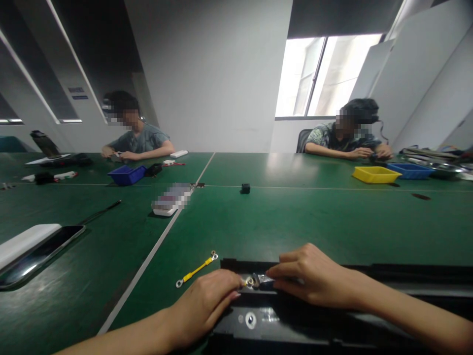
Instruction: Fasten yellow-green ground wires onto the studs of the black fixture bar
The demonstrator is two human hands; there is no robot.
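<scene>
A long black housing (pixel 295 323) lies along the near edge of the table. My left hand (pixel 210 301) is closed at its left end, with fingertips pinching a yellow-sleeved ring terminal lead (pixel 244 283) that is mostly hidden. Beside those fingertips is a brass-coloured nut (pixel 251 281). My right hand (pixel 310 276) is closed around a small metal wrench (pixel 257 280), its head against the nut and its handle mostly covered by my fingers. Left of the housing, a yellow cable with ring terminals (pixel 197 270) rests on the green table, a small nut (pixel 213 253) near its far end.
A phone (pixel 44 251) and a white box (pixel 22 241) lie at left. Farther off are a white device (pixel 166 209), a small black cube (pixel 246 188), and blue (pixel 127 175) and yellow (pixel 376 174) trays. Two people (pixel 138 138) (pixel 343 133) sit across the table.
</scene>
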